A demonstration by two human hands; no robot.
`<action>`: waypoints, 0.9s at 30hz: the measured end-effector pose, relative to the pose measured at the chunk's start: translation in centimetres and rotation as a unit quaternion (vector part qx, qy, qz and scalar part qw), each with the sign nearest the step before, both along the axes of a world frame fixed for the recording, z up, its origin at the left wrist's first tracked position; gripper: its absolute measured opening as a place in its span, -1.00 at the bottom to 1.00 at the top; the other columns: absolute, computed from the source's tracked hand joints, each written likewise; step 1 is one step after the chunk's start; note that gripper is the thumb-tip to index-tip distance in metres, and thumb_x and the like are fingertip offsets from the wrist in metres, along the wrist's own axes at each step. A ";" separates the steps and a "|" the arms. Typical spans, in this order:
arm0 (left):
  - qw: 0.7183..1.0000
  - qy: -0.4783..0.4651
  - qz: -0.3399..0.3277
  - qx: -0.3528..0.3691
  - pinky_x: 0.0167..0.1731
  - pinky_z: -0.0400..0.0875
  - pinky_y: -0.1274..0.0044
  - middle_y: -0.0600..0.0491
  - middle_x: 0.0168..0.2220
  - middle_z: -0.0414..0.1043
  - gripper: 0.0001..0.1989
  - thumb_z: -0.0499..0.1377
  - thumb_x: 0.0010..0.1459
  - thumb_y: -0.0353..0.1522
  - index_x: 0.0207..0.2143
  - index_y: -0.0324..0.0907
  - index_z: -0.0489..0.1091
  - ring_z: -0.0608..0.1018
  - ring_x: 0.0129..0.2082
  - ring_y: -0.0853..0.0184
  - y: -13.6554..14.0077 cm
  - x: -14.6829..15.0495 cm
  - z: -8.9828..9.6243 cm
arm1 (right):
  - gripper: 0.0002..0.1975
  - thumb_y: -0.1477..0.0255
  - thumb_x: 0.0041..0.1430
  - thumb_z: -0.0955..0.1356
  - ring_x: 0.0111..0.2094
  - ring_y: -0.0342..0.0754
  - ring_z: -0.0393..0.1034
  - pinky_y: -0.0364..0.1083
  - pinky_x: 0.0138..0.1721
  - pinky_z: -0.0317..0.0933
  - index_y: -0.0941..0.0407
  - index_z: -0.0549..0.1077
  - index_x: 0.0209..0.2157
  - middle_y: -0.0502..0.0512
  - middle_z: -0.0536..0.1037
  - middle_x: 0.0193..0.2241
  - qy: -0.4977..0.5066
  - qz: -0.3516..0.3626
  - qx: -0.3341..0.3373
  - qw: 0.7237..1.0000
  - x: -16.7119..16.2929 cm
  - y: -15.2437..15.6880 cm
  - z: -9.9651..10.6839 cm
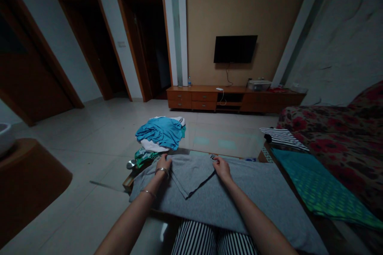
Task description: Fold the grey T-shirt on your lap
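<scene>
Pinching the folded-over flap of the plain grey cotton garment point(215, 191), spread low in the frame's centre on the glass counter point(227, 143), both hands are apparently grasping cloth: left hand point(163, 165), right hand point(222, 168). Keeping edges aligned and taut is giving a cleaner fold.

Grey garment point(227, 199): plain soft fabric, spread flat across glass table before person, long edge running left to right, right end trailing toward near corner. One flap folded over upper middle, forming pointed triangular overlap with dark edge line. Far edge lies close to pile of blue clothes. Surface mostly smooth, slight wrinkles near fold.
</scene>
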State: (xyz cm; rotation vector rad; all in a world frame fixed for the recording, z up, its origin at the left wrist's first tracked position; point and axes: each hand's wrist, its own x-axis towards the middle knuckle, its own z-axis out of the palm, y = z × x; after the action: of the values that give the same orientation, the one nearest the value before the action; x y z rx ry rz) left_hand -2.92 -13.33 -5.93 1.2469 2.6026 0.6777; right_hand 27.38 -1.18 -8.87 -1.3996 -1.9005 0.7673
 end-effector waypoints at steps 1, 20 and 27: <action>1.000 -0.006 0.010 -0.006 -0.12 0.33 0.51 -0.16 0.04 0.40 -0.57 0.01 0.17 -0.37 0.10 -0.28 0.25 0.48 -0.05 0.23 0.1 -0.2 0.1 | -0.66 0.38 -0.04 0.26 -0.38 -0.04 0.42 -0.10 -0.27 0.27 0.17 0.49 -0.21 0.08 0.52 -0.44 0.003 -0.008 -0.004 1.000 0.0 0.0 -0.2; 0.999 0.032 -0.002 -0.008 -0.12 0.26 0.43 -0.14 -0.10 0.34 -0.74 -0.01 0.18 -0.43 -0.09 -0.29 0.29 0.38 -0.08 0.19 -1.3 2.2 3.4 | -0.80 0.36 0.05 0.29 -0.33 -0.04 0.44 -0.15 -0.29 0.18 0.12 0.54 -0.45 0.09 0.57 -0.41 -0.084 0.040 -0.037 0.995 2.6 0.4 0.7; 0.947 -0.019 -0.321 -0.011 -0.19 0.30 0.57 0.05 -0.22 0.34 -0.87 0.15 0.12 -0.32 -0.27 -0.15 0.43 0.40 -0.24 0.37 -6.4 7.8 3.9 | -0.65 0.29 0.14 0.28 -0.23 -0.05 0.43 -0.16 -0.21 0.19 0.17 0.51 -0.12 0.13 0.57 -0.27 -0.100 0.054 -0.038 0.993 2.0 0.6 0.5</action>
State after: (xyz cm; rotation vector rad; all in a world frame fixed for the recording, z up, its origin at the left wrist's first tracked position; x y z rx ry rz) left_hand 4.85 -19.70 -2.01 1.9000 1.9638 0.5245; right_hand 29.41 -0.54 -8.37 -1.4767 -2.1369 0.7826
